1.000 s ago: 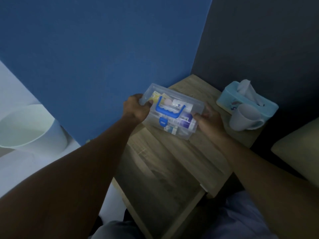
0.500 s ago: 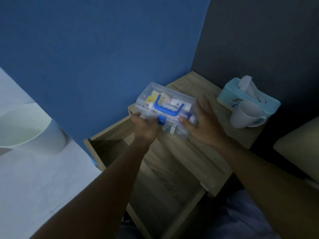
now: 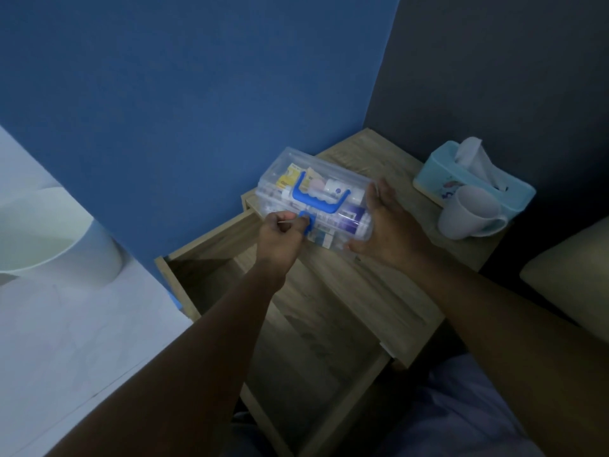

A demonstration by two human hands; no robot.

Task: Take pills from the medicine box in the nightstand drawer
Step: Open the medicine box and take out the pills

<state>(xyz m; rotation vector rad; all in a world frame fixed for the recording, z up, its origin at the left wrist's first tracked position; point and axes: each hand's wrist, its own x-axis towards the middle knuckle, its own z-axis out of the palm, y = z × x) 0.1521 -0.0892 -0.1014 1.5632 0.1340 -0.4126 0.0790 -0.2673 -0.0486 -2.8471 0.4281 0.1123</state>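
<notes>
On worktop above open drawer (image 3: 211, 272), medicine box (image 3: 313, 206) sitting near edge. Am pinching blue latch (image 3: 305, 222) with left hand (image 3: 280, 239); right hand (image 3: 385, 232) spread, bracing box end. Risk: hard tug sliding box off into drawer, spilling contents.

Both forearms bare, no sleeves showing up to the frame edge, no watch, rings or bands on the left hand (image 3: 278, 239) or right hand (image 3: 384, 232). Pale lavender-blue cloth garment (image 3: 461, 407) covers the lap, just below the front corner of the wooden nightstand (image 3: 333, 308); loose soft folds, plain, no print visible in the dim light.
</notes>
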